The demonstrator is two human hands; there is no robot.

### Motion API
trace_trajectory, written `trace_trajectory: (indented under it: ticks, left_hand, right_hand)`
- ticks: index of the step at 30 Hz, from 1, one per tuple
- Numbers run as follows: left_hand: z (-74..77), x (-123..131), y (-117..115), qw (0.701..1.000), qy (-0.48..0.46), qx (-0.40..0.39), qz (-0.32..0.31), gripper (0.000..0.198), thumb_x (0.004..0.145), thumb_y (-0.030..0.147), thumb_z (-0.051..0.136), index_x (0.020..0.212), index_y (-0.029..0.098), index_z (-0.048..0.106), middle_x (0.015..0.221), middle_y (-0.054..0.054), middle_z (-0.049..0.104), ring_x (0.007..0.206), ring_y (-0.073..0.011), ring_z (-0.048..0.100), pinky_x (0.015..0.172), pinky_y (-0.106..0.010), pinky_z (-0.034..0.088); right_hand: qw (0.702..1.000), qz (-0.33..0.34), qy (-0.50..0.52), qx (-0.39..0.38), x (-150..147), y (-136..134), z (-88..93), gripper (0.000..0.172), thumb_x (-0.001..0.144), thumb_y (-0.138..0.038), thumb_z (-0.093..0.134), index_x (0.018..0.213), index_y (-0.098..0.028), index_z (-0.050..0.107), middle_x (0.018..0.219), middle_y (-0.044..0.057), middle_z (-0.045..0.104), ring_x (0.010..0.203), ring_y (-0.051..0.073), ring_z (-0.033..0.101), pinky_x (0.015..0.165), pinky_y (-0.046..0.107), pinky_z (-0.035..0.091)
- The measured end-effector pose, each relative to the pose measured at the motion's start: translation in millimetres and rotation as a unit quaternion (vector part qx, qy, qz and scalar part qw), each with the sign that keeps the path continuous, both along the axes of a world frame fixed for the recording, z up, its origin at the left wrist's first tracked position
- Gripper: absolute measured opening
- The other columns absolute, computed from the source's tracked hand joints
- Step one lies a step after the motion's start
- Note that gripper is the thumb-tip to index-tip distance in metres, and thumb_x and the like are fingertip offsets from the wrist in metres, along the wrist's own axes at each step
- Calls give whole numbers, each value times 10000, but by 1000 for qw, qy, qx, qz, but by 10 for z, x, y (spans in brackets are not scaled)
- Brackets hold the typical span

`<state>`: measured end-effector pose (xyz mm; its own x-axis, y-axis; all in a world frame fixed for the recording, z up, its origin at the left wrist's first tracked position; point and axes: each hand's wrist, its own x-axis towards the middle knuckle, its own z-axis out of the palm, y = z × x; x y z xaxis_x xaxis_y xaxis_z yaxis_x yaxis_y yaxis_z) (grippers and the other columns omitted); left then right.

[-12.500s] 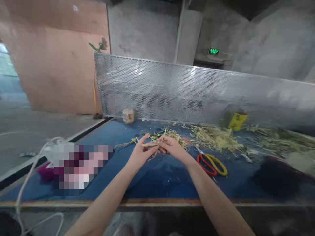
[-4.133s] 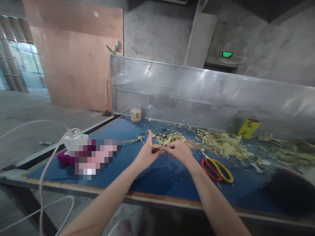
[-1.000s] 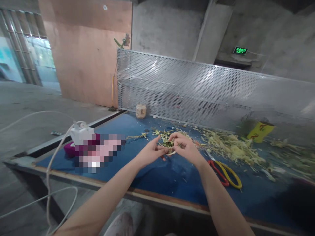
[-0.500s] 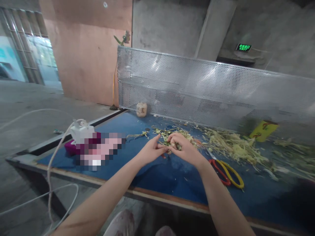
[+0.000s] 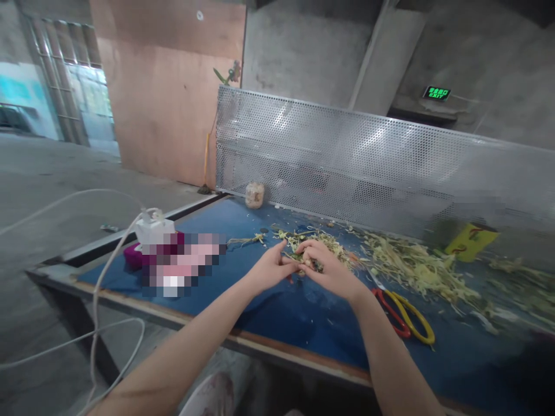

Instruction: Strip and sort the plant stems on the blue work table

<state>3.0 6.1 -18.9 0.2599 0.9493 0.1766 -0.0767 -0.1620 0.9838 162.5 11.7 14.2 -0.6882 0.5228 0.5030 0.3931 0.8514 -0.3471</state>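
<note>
Both my hands meet over the blue table (image 5: 286, 315). My left hand (image 5: 267, 270) pinches a small green and pale bit of plant (image 5: 300, 261) with thumb and fingers. My right hand (image 5: 329, 270) curls around the same bit from the right, fingers closed on it. Just behind them lies a small heap of cut stalks and leaves (image 5: 313, 240). Red and yellow scissors (image 5: 405, 320) lie on the table to the right of my right wrist.
A long spread of pale straw-like trimmings (image 5: 416, 268) runs to the right. A perforated metal screen (image 5: 355, 164) backs the table. A small jar (image 5: 254, 195), a yellow can (image 5: 470, 242), a white charger with cable (image 5: 150, 231) and a pixelated pink patch sit around.
My hands have stayed together on the plant piece, with the fingers shifting slightly. The camera has drifted a little to the left and down.
</note>
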Motion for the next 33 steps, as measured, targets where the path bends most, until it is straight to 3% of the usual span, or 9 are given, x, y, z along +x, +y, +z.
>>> trace_trajectory:
  ticks: [9,15,19,24,33]
  left_hand:
    - [27,-12,-2,1000,-21,-16,1,807,638,95,557,1321,40,131,626,-22,653,479,-91,515,509,-213,405]
    - [81,-4,-35,996,-43,-52,51,773,618,112,611,1285,1,238,529,25,599,491,-74,476,515,-191,358]
    - [110,2,-69,992,-78,-77,56,771,635,132,627,1282,-14,233,495,34,573,478,-70,469,511,-193,348]
    - [128,-2,-89,991,-94,-85,47,784,637,116,627,1287,-20,210,469,41,558,462,-75,475,501,-200,345]
    - [127,-4,-83,981,-159,-101,45,736,617,79,627,1256,-2,271,506,20,584,469,-85,505,509,-214,362]
  right_hand:
    - [998,-39,-37,14,-6,-26,-14,96,810,-250,447,730,-197,440,1019,66,461,1013,176,420,891,360,333]
    - [987,-99,-58,109,-74,-70,-27,183,870,-214,284,816,-204,459,985,64,507,980,185,429,854,363,312]
    - [981,-131,-30,143,-115,-62,-54,159,855,-184,314,858,-202,471,930,56,551,905,183,463,808,348,312]
    - [982,-122,-2,148,-117,-30,-76,187,844,-199,388,991,-222,502,962,37,594,915,166,494,823,336,294]
    - [967,-125,-26,219,-116,-15,-76,206,830,-295,450,986,-282,585,1060,15,602,987,185,478,856,381,253]
